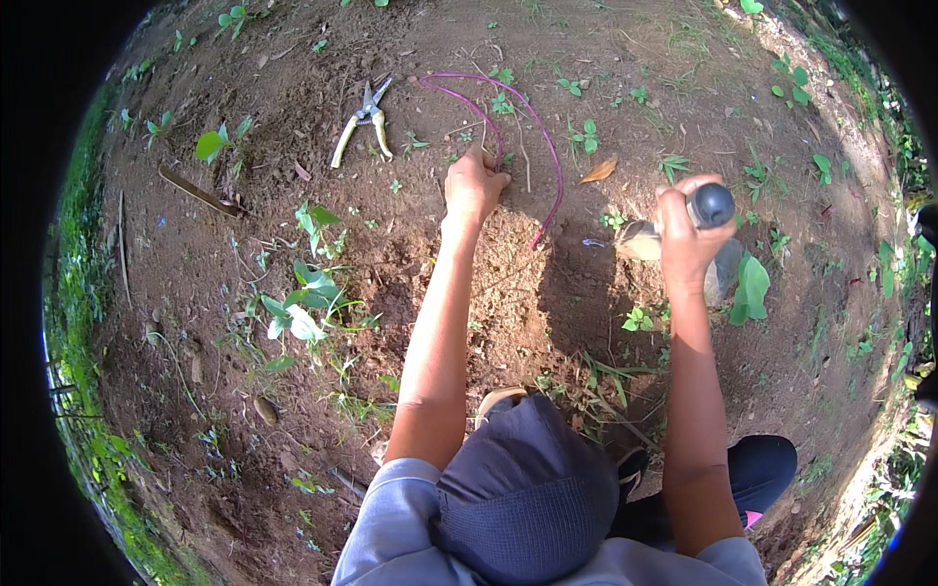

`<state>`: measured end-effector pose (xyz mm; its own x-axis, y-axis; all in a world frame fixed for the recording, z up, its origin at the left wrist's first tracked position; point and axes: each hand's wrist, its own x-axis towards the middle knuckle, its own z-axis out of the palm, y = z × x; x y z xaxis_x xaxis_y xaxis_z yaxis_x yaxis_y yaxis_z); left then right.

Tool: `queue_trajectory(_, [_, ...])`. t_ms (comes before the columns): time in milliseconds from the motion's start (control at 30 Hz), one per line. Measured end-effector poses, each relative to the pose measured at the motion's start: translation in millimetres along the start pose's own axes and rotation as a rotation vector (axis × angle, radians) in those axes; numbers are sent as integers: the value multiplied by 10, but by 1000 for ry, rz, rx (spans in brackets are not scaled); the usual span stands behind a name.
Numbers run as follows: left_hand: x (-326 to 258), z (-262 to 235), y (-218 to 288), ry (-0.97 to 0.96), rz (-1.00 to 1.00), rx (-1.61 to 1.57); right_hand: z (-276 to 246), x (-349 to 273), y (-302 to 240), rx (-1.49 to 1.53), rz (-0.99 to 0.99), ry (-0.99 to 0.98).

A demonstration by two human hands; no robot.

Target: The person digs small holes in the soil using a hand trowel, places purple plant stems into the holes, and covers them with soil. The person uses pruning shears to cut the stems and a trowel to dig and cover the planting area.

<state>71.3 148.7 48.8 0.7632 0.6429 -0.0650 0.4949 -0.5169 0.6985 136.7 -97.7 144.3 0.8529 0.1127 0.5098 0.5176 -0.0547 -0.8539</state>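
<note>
Over bare brown soil, my left hand (pixel 473 188) is closed, its fingertips low at one end of a thin purple wire (pixel 553 156) that loops across the ground. A thin twig (pixel 526 161) stands beside those fingers. To the right, my right hand (pixel 687 234) is wrapped round a handled tool with a rounded black end (pixel 711 205) pointing up. Most of the tool is hidden by the hand. A pale, flat-looking piece (pixel 638 240) shows just left of this hand; whether it belongs to the tool I cannot tell.
Pruning shears (pixel 363 121) with cream handles lie beyond my left hand, blades apart. A brown strip (pixel 200 190) rests at far left. Leafy seedlings (pixel 298 303) grow left of my forearm. A grey stone (pixel 723 272) and a large green leaf (pixel 750 290) are beside my right wrist.
</note>
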Motion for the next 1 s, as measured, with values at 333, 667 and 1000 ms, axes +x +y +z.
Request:
queue_trajectory(333, [-241,-441,-267,178,-67,-143,150,768,1106,-974,265,-346])
queue_trajectory(667, [724,-900,-717,333,-262,374,329,37,495,-609,-258,-433])
queue_trajectory(1000, [-660,-867,18,78,17,-789,535,-528,-106,304,561,-379])
